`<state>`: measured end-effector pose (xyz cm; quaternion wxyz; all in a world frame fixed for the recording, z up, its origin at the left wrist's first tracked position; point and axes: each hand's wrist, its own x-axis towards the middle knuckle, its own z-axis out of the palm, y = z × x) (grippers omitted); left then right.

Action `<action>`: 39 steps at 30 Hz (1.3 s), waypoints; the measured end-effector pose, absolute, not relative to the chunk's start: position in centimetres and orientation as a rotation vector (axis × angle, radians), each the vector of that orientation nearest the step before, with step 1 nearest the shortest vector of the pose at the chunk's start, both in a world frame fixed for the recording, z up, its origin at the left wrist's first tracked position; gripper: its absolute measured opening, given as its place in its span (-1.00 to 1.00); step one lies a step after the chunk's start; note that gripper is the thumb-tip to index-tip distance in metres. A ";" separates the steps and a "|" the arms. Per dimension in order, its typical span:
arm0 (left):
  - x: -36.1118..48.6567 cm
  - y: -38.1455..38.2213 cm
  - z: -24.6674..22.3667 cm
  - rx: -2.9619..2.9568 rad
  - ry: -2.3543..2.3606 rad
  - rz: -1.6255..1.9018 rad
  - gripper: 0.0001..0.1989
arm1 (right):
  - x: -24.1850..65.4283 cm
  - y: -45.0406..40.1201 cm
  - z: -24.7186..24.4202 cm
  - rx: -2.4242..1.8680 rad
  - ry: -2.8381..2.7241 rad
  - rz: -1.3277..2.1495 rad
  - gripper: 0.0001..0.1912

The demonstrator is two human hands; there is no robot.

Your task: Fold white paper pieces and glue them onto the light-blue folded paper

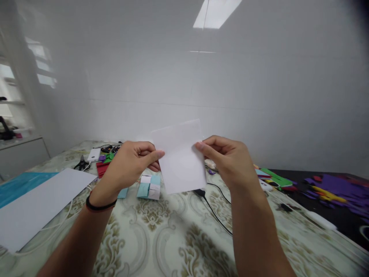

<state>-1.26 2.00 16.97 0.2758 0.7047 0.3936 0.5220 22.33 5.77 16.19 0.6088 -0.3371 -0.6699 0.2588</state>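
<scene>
A white sheet of paper [182, 159], roughly square and slightly tilted, is held up above the table between my hands. My left hand [135, 157] pinches its left edge between thumb and fingers. On the right edge, the thumb of my right hand [223, 156] presses the paper's front, with the fingers bent behind it. Below the paper and to its left, a folded blue and white paper piece [149, 187] lies on the patterned tablecloth [155, 238]. A small blue paper piece [122, 193] is partly hidden by my left wrist.
A large white sheet [46, 204] overlaps a blue sheet [21, 186] at the left. Behind are black scissors [82, 164] and red paper [101, 169]. A black cable [216, 215] crosses the table. Purple scraps [340, 192] lie on a black surface at right.
</scene>
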 end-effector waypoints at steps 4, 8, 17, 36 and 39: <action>-1.3 2.0 16.9 1.890 1.069 1.407 -0.70 | 22.3 5.6 16.2 -0.771 -1.545 0.582 -0.76; -1.5 2.0 17.0 1.877 1.115 1.475 -0.72 | 22.4 5.5 16.2 -0.760 -1.589 0.621 -0.78; -1.4 2.5 16.7 1.818 1.041 1.424 -0.80 | 22.7 6.0 16.0 -0.790 -1.572 0.641 -0.79; -2.0 3.5 16.3 1.810 1.043 1.370 -0.81 | 22.7 6.0 15.9 -0.818 -1.649 0.653 -0.72; -1.9 3.4 16.3 1.800 1.054 1.371 -0.81 | 22.6 6.1 15.9 -0.817 -1.643 0.644 -0.72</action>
